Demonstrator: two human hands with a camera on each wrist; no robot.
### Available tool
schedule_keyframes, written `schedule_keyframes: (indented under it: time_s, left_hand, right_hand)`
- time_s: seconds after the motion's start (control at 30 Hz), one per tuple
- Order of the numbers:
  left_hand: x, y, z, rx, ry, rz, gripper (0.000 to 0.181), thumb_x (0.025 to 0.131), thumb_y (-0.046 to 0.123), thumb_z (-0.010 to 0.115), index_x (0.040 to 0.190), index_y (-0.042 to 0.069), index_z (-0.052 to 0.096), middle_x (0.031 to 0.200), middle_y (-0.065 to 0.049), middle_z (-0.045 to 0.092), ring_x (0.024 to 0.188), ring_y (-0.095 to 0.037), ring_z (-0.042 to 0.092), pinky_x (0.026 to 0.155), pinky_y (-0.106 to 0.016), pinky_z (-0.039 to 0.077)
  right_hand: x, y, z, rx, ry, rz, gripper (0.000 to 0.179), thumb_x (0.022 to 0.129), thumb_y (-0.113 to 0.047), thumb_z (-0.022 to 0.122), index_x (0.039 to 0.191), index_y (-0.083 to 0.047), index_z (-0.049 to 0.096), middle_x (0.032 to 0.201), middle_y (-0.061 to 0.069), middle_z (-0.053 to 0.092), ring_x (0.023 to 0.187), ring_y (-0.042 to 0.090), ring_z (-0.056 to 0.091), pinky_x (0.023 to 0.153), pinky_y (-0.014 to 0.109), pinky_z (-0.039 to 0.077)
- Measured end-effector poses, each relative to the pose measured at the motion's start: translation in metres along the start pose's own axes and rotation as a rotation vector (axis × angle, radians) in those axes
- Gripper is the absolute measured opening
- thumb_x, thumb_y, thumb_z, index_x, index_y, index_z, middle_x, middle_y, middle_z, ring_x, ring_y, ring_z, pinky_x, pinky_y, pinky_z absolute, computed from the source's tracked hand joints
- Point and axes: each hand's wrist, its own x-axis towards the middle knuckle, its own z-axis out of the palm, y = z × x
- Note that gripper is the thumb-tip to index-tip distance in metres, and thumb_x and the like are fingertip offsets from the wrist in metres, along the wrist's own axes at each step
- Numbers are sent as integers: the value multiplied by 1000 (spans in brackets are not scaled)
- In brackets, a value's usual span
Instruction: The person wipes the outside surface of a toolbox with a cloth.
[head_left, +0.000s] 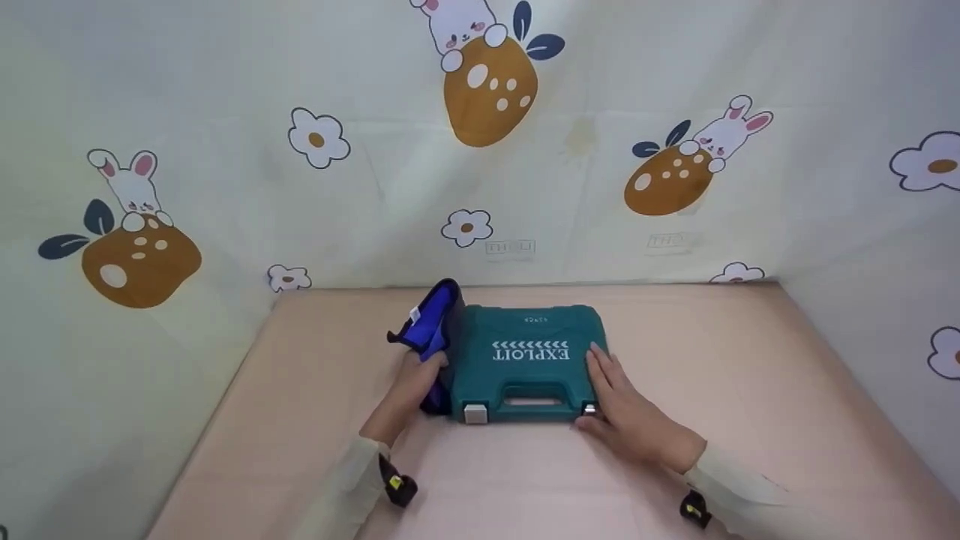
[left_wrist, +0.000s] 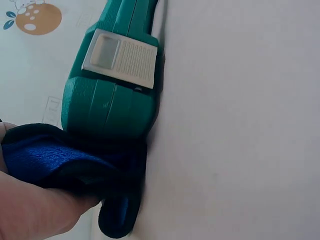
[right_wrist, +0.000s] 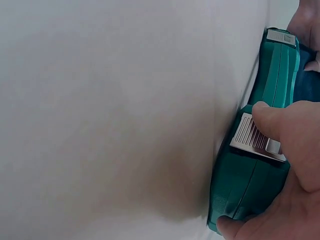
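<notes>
Pale printed fabric point(head_left: 390, 187) walls the table point(head_left: 720, 360) at the back and on both sides. Near the middle of the table, toward the back, a green case point(head_left: 532, 371) lies flat, its lettering upside down to the person. Against its left end, touching it, stands a blue-lined, dark-edged cloth point(head_left: 429, 326); what the piece is, I cannot tell. The right hand point(head_left: 631, 411) lies spread at the case's right end, fingers stretched over the lid, thumb at the front. The left hand point(head_left: 412, 380) pinches the cloth, its thumb on the near side and most of its fingers hidden. To manage both well, the right hand should steady the case with even pressure, its thumb gentle on the right latch point(right_wrist: 246, 131) so as not to flip it, while the left guides the cloth by its edging and avoids folding it under the case. As for edges, the case's back side lies near the fabric, leaving little room that way; tabletop runs on to the left of the cloth, beyond the right hand, and toward the person. The left latch point(head_left: 475, 413), near the cloth, could snag it; smallest to mind is the cloth's white tag point(head_left: 415, 314).
</notes>
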Motion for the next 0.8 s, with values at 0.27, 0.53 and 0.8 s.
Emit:
schedule_keyframes:
  time_s: [0.27, 0.53, 0.8]
  left_hand:
    - [-17, -4, -1, 12, -1, 12, 66, 90, 20, 55, 144, -10, 30, 132, -18, 40, 120, -32, 39, 102, -45, 33]
    - [-34, -8, 0, -6, 7, -17, 72, 89, 21, 56, 145, -12, 27, 140, -21, 39, 123, -34, 39, 106, -49, 33]
    - [-44, -9, 1, -75, 5, -21, 65, 88, 18, 56, 140, -12, 31, 137, -20, 40, 122, -33, 40, 106, -47, 33]
  right_hand:
    - [-1, 0, 0, -9, 11, -13, 98, 100, -32, 68, 160, 4, 1, 167, 21, -5, 150, 44, -3, 115, 54, 21]
    - [0, 0, 1, -5, 12, 7, 98, 99, -34, 69, 161, 2, 1, 167, 20, -5, 151, 43, -2, 114, 55, 21]
    - [0, -1, 0, -18, 11, -12, 97, 100, -33, 68, 160, 4, 0, 167, 21, -5, 150, 45, -2, 114, 55, 22]
